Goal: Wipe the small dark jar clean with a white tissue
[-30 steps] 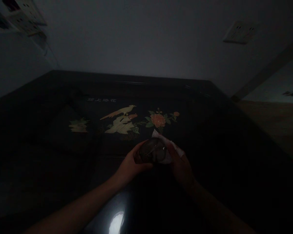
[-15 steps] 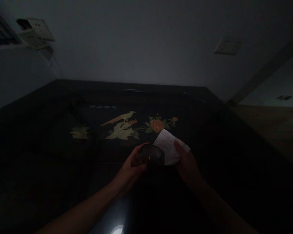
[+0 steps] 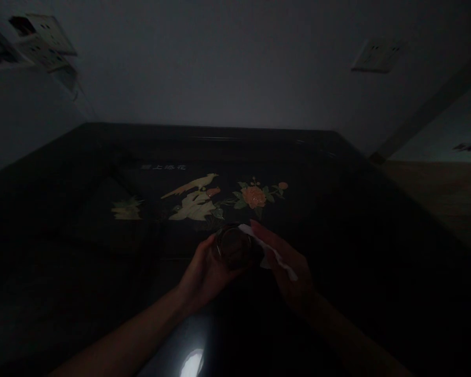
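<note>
My left hand [image 3: 207, 271] is wrapped round a clear round glass vessel [image 3: 234, 247], its rim tilted toward me. Just to the right, my right hand [image 3: 287, 262] holds a folded white tissue [image 3: 267, 249] between its fingers. The tissue's far end touches the glass near its upper right rim. Dim light hides the exact shape of the glass and some of my right fingers. Both hands are above a dark glossy tabletop [image 3: 172, 335].
Inlaid in the tabletop are a yellow bird [image 3: 194, 184] and an orange flower [image 3: 254, 197]. A pale wall rises behind, with sockets at left [image 3: 53, 34] and a socket plate at right [image 3: 377, 55]. A bright reflection [image 3: 192, 362] lies near the front.
The glass has turned so its rim faces me. My right hand has moved left and brought the tissue, now folded, against the glass. The view has shifted slightly.
</note>
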A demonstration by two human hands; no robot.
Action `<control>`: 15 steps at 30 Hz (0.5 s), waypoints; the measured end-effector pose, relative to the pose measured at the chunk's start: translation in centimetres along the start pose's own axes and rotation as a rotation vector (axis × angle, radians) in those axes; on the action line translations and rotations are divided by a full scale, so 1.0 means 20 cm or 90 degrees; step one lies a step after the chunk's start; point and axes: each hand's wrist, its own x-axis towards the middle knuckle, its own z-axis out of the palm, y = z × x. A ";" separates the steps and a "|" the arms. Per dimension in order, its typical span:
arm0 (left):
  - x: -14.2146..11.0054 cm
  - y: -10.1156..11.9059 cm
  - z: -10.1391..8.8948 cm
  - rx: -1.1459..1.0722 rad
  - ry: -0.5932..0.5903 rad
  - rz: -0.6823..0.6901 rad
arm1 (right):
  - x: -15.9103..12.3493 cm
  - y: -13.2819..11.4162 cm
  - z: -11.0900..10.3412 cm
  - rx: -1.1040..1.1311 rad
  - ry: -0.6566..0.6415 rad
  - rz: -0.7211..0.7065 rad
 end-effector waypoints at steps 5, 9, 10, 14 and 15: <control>0.00 0.00 0.00 -0.039 0.027 -0.004 | 0.00 0.06 0.00 -0.224 -0.138 -0.227; 0.00 0.00 0.01 -0.056 0.042 0.007 | 0.02 0.05 -0.01 -0.307 -0.154 -0.244; 0.01 0.00 0.01 -0.058 0.047 0.011 | 0.02 0.05 -0.01 -0.315 -0.154 -0.248; 0.02 0.00 -0.01 -0.049 0.071 0.014 | 0.02 0.03 -0.02 -0.304 -0.151 -0.269; 0.02 0.00 -0.01 -0.045 0.081 0.015 | 0.01 0.03 -0.01 -0.297 -0.148 -0.276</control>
